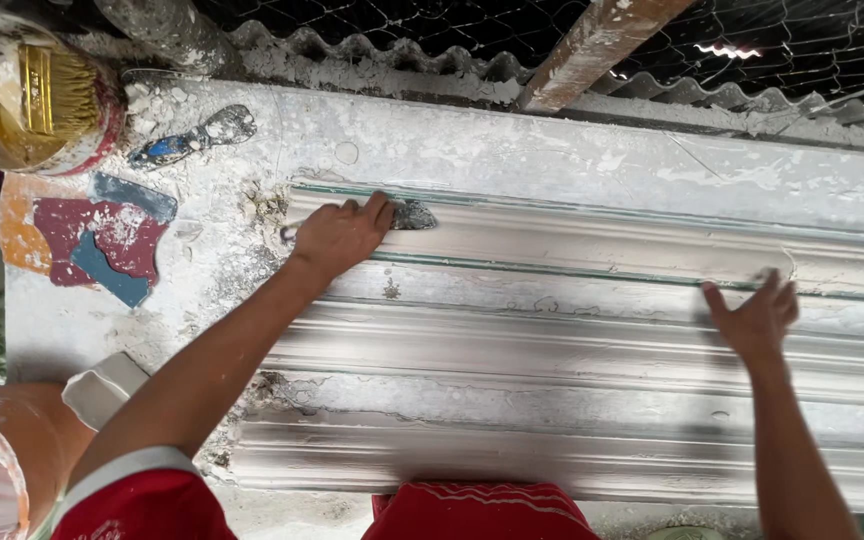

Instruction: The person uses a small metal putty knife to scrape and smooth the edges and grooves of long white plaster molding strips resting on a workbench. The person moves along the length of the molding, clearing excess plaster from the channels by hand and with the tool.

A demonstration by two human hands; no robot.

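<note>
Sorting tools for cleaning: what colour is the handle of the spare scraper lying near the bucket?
Blue, mostly crusted with white plaster; the spare scraper shows best in the head view.

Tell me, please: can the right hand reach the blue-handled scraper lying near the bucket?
Probably not from there: the right hand rests far along the white moulding, and the left hand lies between it and the scraper.

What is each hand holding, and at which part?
The left hand grips a scraper at its handle end; only the blade shows, lying on the top moulding. The right hand holds nothing; it is open over the mouldings.
</note>
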